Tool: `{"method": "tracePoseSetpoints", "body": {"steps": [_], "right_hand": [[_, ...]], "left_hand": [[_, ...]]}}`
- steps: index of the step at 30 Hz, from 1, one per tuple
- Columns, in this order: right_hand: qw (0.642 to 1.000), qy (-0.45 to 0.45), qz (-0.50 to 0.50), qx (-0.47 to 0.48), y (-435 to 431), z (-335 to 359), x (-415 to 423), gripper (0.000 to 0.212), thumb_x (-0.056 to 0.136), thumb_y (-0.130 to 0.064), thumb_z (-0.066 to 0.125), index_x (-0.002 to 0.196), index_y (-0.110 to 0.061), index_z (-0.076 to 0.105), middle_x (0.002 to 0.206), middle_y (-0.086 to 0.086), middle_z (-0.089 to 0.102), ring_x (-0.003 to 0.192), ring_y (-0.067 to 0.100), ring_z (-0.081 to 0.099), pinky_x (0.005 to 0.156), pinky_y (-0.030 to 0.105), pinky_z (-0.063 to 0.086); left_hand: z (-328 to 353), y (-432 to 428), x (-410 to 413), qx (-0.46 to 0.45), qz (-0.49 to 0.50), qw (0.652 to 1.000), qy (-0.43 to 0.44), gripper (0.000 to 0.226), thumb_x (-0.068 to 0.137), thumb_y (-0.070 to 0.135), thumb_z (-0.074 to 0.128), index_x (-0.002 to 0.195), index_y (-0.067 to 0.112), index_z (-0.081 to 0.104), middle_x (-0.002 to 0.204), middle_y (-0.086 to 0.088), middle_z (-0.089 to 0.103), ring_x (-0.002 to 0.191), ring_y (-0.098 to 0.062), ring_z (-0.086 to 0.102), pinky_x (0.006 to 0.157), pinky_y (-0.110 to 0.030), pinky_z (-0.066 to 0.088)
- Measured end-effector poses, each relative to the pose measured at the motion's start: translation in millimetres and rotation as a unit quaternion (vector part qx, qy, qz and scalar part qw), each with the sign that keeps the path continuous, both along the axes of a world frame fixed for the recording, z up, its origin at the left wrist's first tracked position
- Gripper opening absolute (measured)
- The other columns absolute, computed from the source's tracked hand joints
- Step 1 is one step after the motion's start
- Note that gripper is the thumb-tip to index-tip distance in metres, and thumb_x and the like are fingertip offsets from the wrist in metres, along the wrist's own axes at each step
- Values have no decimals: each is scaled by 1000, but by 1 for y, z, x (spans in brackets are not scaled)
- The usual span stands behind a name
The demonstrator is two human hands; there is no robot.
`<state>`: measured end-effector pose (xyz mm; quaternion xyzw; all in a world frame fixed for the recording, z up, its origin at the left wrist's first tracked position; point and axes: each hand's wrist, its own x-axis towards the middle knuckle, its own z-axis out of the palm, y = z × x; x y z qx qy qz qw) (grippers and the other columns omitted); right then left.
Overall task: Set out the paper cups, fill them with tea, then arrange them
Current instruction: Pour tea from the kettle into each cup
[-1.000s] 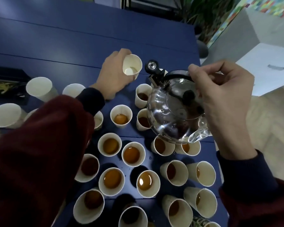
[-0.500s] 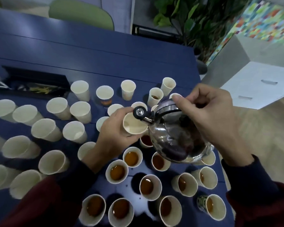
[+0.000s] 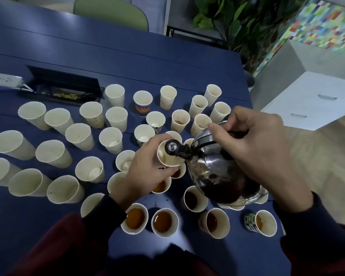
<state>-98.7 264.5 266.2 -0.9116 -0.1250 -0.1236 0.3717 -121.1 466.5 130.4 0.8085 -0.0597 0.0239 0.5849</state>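
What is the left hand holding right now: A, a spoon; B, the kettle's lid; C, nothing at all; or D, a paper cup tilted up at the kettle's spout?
D: the left hand grips a paper cup above the other cups, its mouth tilted toward the spout of the kettle, which the right hand holds by the handle.

The kettle [image 3: 213,170] hides most of several cups [image 3: 193,199] beneath it, its handle lies under the right hand [image 3: 263,156], its spout blocks part of the held cup [image 3: 167,160], and the left hand [image 3: 145,172] covers that cup's base.
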Motion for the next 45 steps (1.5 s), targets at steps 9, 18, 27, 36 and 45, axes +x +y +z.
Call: {"method": "tracePoseSetpoints", "body": {"steps": [9,18,27,36,45], "right_hand": [[1000,-14,-9,-18,11,1,-9,34,86,-25,78,63,-15,55,63,-11,63,53,18,51,58,21,35],[999,-34,-16,-26,13,8,-10,32,85,-30,76,64,-14,58,52,-5,61,53,19,54,57,30,43],[998,-26,-64,13,4,3,4,38,87,-31,77,62,-12,57,50,0,58,48,14,50,54,26,39],[952,62,-164,250,-20,-14,40,39,94,-24,71,69,-1,52,57,12,49,47,11,40,45,18,35],[946,79,-172,262,-42,-28,105,36,94,-26,71,63,-18,53,58,12,47,46,10,39,46,19,33]], "left_hand": [[2,6,-8,7,1,1000,5,62,71,31,84,125,36,53,121,16,63,119,-14,57,100,-44,48],[5,6,-7,-4,-4,1000,5,63,73,21,87,125,35,53,119,18,64,116,-9,59,99,-41,49],[6,4,11,-23,6,1000,4,62,74,21,87,124,34,54,115,18,66,112,-6,61,94,-31,51],[6,-2,98,-18,31,999,-6,55,74,26,88,119,26,57,108,12,67,101,-3,63,87,-24,51],[-3,-8,251,102,103,989,-10,53,73,33,84,115,19,54,106,4,65,96,-20,60,82,-37,50]]}}
